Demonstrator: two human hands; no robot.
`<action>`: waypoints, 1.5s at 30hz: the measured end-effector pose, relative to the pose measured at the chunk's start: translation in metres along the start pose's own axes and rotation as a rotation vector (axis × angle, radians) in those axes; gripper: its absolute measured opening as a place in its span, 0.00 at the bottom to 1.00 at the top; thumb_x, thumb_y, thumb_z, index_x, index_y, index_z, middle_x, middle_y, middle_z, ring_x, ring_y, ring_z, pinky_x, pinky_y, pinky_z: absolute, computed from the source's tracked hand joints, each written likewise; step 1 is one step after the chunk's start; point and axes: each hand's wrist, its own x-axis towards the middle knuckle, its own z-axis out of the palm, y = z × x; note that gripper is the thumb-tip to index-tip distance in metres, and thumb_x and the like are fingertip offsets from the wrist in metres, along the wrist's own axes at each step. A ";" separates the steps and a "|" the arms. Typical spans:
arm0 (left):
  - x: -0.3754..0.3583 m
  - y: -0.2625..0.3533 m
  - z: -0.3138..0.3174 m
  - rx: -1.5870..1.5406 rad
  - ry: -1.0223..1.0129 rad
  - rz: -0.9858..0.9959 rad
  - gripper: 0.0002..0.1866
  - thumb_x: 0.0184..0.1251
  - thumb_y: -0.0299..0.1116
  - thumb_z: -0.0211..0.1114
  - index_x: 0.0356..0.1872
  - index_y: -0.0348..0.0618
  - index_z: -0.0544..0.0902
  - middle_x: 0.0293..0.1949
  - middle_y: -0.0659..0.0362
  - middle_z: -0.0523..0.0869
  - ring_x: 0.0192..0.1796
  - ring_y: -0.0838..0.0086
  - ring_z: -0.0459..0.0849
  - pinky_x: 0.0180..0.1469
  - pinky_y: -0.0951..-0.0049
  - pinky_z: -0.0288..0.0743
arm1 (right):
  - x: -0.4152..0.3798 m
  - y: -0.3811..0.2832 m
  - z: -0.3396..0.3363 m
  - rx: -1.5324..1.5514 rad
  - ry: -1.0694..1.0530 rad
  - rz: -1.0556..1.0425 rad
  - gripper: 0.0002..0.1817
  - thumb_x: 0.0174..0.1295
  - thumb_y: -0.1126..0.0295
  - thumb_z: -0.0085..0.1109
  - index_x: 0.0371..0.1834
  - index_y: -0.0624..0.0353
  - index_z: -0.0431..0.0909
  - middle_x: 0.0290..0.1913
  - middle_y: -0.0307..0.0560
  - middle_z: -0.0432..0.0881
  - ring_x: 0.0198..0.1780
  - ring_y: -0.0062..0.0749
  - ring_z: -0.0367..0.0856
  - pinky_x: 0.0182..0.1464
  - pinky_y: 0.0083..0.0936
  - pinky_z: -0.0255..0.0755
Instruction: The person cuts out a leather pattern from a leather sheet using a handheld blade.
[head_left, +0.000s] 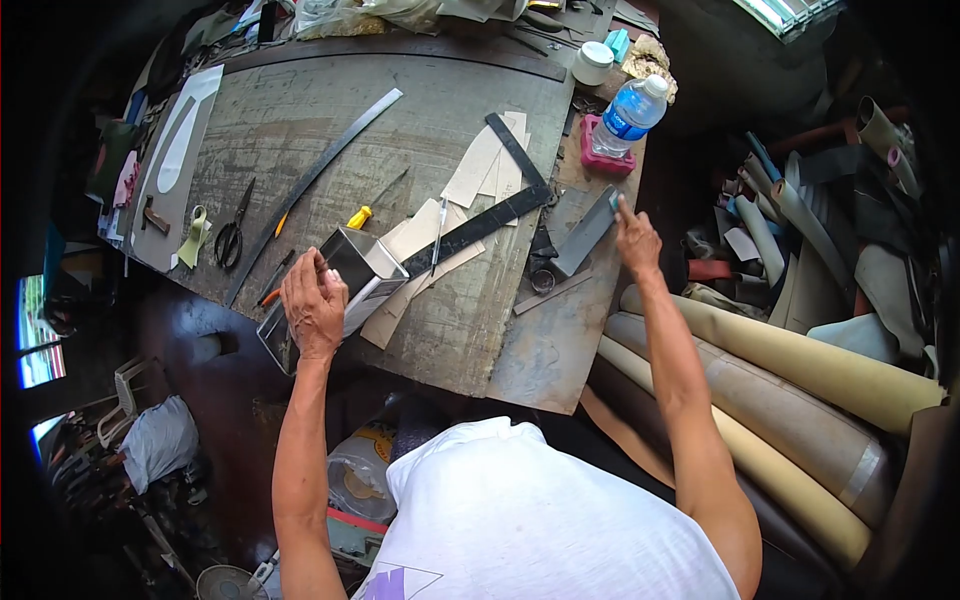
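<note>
My left hand (313, 305) is closed on the rim of a dark, open box (362, 256) with pale, shiny sides, tilted at the table's front edge. Its contents are hidden from me. My right hand (637, 240) pinches a small light-blue piece (614, 201) at the far end of a flat grey slab (585, 240). Left of that slab lies a small dark round thing (542, 281). A black L-shaped square (480, 222) rests across cut pieces of beige board (470, 178), with a thin pen-like tool (438, 238) beside it.
On the worktable (300, 140) lie a yellow-handled screwdriver (361, 216), black scissors (229, 240), a long strip (330, 160) and a hammer (154, 216). A water bottle (628, 115) stands in a pink tray (606, 160). Rolls of material (790, 345) fill the right side.
</note>
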 end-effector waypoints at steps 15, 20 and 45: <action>0.000 0.001 0.000 -0.010 -0.003 -0.006 0.25 0.70 0.34 0.58 0.66 0.36 0.75 0.61 0.46 0.80 0.65 0.50 0.78 0.71 0.53 0.65 | -0.068 -0.027 0.019 0.124 0.023 -0.023 0.23 0.72 0.56 0.57 0.70 0.36 0.76 0.36 0.56 0.77 0.36 0.61 0.85 0.39 0.53 0.80; 0.000 -0.001 0.001 -0.023 -0.003 -0.001 0.25 0.70 0.35 0.58 0.66 0.36 0.75 0.61 0.45 0.81 0.65 0.50 0.77 0.71 0.53 0.65 | -0.016 -0.002 -0.007 -0.023 0.013 0.038 0.22 0.73 0.55 0.55 0.70 0.35 0.76 0.37 0.55 0.77 0.34 0.61 0.84 0.37 0.53 0.79; 0.001 0.000 -0.001 -0.012 -0.001 0.003 0.25 0.69 0.34 0.58 0.66 0.36 0.75 0.60 0.46 0.81 0.63 0.51 0.78 0.69 0.54 0.66 | -0.022 0.024 -0.031 -0.015 -0.021 -0.554 0.27 0.56 0.82 0.54 0.59 0.49 0.85 0.61 0.39 0.82 0.48 0.38 0.77 0.49 0.32 0.73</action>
